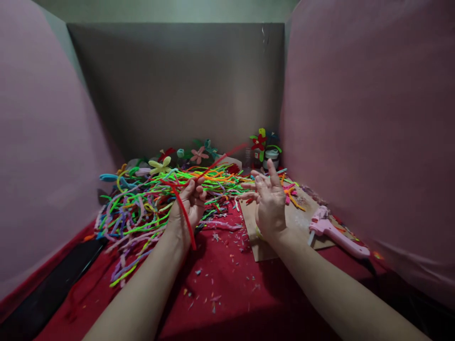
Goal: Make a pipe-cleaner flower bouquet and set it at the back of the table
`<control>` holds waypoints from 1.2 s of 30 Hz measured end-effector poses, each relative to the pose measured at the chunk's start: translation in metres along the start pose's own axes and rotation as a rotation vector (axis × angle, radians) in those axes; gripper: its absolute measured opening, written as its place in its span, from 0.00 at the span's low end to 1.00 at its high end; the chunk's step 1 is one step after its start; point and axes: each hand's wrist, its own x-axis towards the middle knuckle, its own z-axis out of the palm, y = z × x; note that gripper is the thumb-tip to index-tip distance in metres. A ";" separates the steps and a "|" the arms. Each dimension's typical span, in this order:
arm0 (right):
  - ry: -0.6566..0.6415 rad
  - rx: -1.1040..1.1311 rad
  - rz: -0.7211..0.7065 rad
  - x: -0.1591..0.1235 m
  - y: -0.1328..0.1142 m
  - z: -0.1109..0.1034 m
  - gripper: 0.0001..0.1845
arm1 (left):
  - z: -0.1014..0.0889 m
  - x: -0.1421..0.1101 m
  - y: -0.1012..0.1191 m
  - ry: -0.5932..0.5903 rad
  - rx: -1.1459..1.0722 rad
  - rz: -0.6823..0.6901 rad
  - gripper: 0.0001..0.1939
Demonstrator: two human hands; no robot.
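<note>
Between thumb and fingers, my left hand pinches a red pipe cleaner. One end of it hangs down past my wrist, while another red length stretches up and to the right, blurred at its tip. My right hand is raised with its fingers spread, and nothing shows in it. It hovers over the left part of a brown cardboard piece. Behind my left hand lies a large heap of coloured pipe cleaners, mostly green, orange, pink and purple.
A pink glue gun rests at the cardboard's right side. Finished pipe-cleaner flowers, including a yellow one and a red one, stand along the back. Scraps litter the red cloth. A black object lies at left. Pink panels flank both sides.
</note>
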 end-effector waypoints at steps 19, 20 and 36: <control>-0.365 -0.064 0.368 0.010 0.027 0.019 0.11 | -0.009 -0.006 -0.028 -0.199 0.320 -0.262 0.03; -0.356 -0.026 0.337 0.009 0.026 0.019 0.10 | -0.009 -0.006 -0.028 -0.207 0.334 -0.271 0.04; -0.165 0.194 0.161 0.013 0.016 0.011 0.04 | -0.002 -0.019 -0.024 -0.390 1.316 -0.082 0.11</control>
